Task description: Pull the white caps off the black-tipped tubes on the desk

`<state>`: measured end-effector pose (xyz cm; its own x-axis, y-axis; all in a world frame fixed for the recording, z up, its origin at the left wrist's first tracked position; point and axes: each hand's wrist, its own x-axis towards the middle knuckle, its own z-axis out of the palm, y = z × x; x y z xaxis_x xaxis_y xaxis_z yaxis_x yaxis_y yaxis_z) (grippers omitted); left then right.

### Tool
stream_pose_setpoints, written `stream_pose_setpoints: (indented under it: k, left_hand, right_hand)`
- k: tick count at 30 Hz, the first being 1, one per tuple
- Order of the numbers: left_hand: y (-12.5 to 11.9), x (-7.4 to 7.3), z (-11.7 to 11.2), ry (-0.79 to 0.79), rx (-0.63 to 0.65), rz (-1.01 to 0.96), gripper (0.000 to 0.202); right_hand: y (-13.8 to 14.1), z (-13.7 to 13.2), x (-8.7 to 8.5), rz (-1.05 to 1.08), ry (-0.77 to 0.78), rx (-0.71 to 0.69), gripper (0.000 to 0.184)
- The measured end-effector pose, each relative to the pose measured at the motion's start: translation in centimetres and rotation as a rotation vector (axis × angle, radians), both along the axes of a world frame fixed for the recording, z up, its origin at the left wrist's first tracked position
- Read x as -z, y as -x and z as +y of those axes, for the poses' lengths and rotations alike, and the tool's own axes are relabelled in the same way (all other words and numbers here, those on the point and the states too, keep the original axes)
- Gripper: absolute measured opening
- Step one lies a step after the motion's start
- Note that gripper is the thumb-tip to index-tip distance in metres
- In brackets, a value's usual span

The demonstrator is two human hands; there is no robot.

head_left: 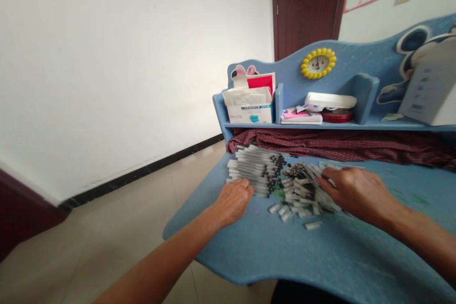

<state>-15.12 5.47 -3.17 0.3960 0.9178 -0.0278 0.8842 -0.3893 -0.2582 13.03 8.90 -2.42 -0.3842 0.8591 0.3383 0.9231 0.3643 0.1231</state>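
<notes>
On the blue desk (270,247) lies a neat stack of white pens with black ends (254,166). To its right is a looser heap of pens and white caps (302,187), with a few loose caps (285,211) in front. My left hand (233,199) rests at the near edge of the neat stack, fingers curled under, and what they hold is hidden. My right hand (351,190) lies on the right side of the loose heap, fingers bent onto the pens.
A red plaid cloth (356,147) lies along the back of the desk under a blue shelf (320,126). The shelf carries a white box (249,109), papers, a red tin and a yellow clock (318,62). White wall and tiled floor lie to the left.
</notes>
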Motion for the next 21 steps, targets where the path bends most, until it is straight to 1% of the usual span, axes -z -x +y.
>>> stream_pose_setpoints:
  k: [5, 7, 9, 12, 14, 16, 18, 21]
  left_hand:
    - [0.0, -0.9, 0.0, 0.042, 0.048, 0.021, 0.015]
    - [-0.1, -1.5, 0.0, 0.028, 0.089, -0.02, 0.011]
    - [-0.5, -2.0, 0.1, 0.014, 0.139, -0.103, 0.007]
    - [-2.1, -2.6, 0.9, 0.012, 0.226, -0.266, 0.007]
    - [-3.7, -2.9, 1.7, 0.027, 0.306, -0.35, 0.008]
    - [-5.5, -3.0, 2.6, 0.061, 0.402, -0.421, 0.007]
    - [-6.9, -3.0, 3.5, 0.073, 0.459, -0.5, 0.007]
    - [-8.2, -2.7, 4.6, 0.137, 0.466, -0.637, 0.007]
  right_hand:
    - [0.0, -0.2, 0.7, 0.079, -0.03, -0.102, 0.031]
    - [0.0, -0.4, 0.9, 0.129, -0.018, -0.118, 0.032]
    - [0.2, -0.5, 1.0, 0.21, 0.014, -0.139, 0.033]
    - [0.4, -0.6, 0.8, 0.368, 0.118, -0.232, 0.037]
    - [0.4, -0.5, 0.6, 0.482, 0.202, -0.303, 0.041]
    - [0.2, -0.5, 0.5, 0.591, 0.261, -0.338, 0.046]
    - [-0.3, -0.4, 0.4, 0.704, 0.311, -0.307, 0.05]
    - [-1.5, -0.1, 0.3, 0.866, 0.454, -0.194, 0.054]
